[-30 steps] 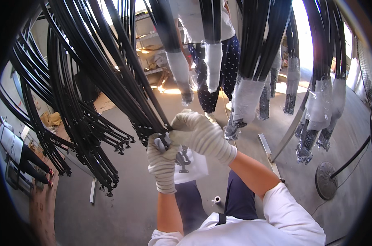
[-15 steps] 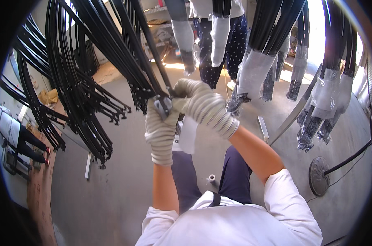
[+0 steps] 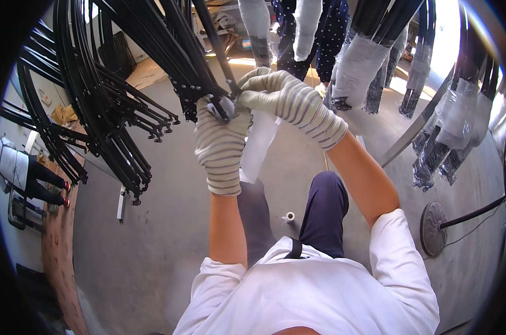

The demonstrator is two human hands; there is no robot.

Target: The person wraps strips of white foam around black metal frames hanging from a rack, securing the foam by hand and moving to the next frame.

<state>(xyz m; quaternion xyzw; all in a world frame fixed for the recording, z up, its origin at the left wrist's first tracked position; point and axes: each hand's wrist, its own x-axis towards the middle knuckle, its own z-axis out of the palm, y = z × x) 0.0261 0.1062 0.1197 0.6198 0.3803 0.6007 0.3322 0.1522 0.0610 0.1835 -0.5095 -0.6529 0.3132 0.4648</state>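
Note:
Both my hands wear striped knit gloves and work close together at the low ends of a hanging bunch of black bars (image 3: 169, 56). My left hand (image 3: 222, 148) is closed around a bar end with some white wrapping in its grip. Just right of it, my right hand (image 3: 295, 106) pinches at the tip of a separate black bar (image 3: 215, 44); its fingertips are partly hidden. A white wrapping strip (image 3: 259, 144) hangs below and between the gloves, down towards my knee.
More black bars (image 3: 97, 111) hang at left. Bars with plastic-wrapped ends (image 3: 362, 64) hang at right, near a round metal base (image 3: 434, 229). A person in dotted trousers (image 3: 286, 33) stands beyond; another person (image 3: 35, 178) is far left. A small white tube (image 3: 289, 216) is on the floor.
The view has shifted, so the bars and gloves sit higher in it. More of the white strip now shows below the gloves. Both hands remain at the bar ends.

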